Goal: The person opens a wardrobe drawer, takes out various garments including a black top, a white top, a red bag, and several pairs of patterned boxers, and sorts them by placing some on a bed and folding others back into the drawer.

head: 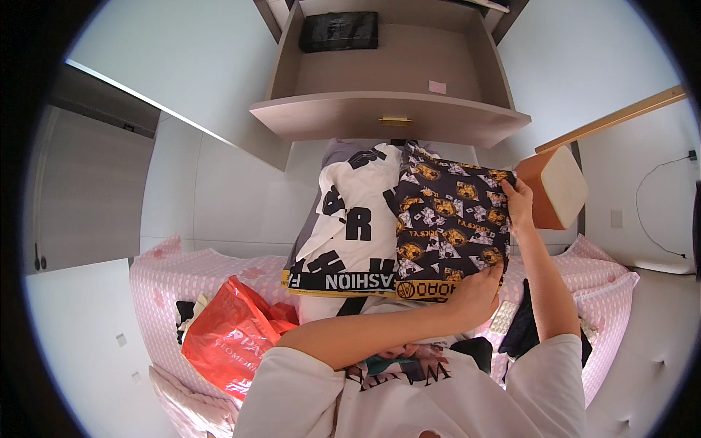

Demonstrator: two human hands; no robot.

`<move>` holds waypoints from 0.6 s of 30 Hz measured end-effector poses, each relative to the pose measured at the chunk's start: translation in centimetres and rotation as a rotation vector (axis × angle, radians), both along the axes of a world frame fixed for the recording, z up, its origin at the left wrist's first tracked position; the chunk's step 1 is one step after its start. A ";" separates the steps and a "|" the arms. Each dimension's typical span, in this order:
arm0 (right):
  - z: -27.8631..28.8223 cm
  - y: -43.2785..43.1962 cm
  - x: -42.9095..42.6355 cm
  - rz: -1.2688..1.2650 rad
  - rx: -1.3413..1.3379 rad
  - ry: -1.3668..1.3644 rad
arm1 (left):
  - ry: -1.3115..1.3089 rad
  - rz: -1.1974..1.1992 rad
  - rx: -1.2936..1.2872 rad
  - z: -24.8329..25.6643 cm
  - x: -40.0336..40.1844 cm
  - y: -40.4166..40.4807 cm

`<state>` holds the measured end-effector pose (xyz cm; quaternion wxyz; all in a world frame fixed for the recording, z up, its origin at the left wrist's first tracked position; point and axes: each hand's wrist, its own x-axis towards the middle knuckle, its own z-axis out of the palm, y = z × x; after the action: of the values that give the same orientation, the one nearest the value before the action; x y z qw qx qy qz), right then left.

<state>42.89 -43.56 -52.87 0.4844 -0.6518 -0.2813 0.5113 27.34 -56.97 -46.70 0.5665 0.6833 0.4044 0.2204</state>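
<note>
Dark boxer briefs (446, 213) with a gold and white print and a yellow waistband lie spread over my lap. My right hand (519, 205) pinches their upper right edge, thumb on top and fingers partly hidden. My left hand (476, 293) reaches across my body and grips the lower right edge, close to the waistband; its fingertips are partly out of sight. Beside them, on the left, lie white boxer briefs (358, 219) with large black letters and a black waistband that bears writing. The dark pair overlaps their right side. Greyish-purple cloth (342, 150) shows underneath.
Ahead stands a pulled-out drawer (391, 120) holding a black package (339, 31) and a small pink slip (437, 87). An orange bin-like container (539, 189) is at right. A red plastic bag (235, 339) and dark cloth (517, 328) lie on the pink bedspread (164, 279).
</note>
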 end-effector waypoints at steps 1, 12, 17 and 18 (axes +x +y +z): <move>-0.4 -0.1 0.2 0.008 0.016 0.046 | 0.015 -0.002 0.007 -0.2 0.3 -0.1; -1.3 -0.1 -0.6 0.345 0.146 -0.845 | 0.056 0.119 0.343 1.6 -9.1 2.4; 4.0 -0.1 -7.2 0.509 0.295 -0.484 | 0.493 0.600 0.431 -0.4 -20.6 4.1; 4.9 0.0 -8.9 0.579 0.295 -0.443 | 0.463 0.644 0.271 -1.0 -22.0 3.6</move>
<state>33.98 -43.53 -47.98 0.3362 -0.5635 -0.6218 0.4275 5.37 -53.33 -47.65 0.2676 0.6217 0.6816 0.2780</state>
